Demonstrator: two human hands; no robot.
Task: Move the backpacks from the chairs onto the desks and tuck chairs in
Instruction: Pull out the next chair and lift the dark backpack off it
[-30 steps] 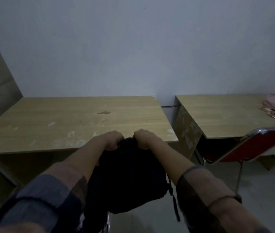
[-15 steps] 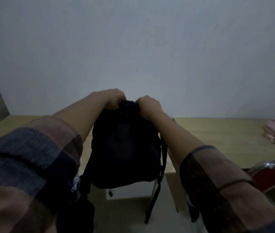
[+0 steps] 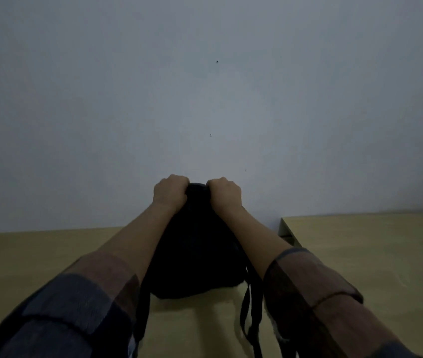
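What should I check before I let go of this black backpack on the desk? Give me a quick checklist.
1. Both hands on the backpack's top: left hand and right hand grip it: ok.
2. Black backpack over the left desk, not the gap: ok.
3. Backpack's bottom resting on the desk: cannot tell.
4. Straps lying on the desk: not ok, they trail toward the near edge.
5. Chair position: cannot tell, out of view.

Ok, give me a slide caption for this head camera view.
Both hands, left hand and right hand, grip a black backpack by its top over the wooden desk.
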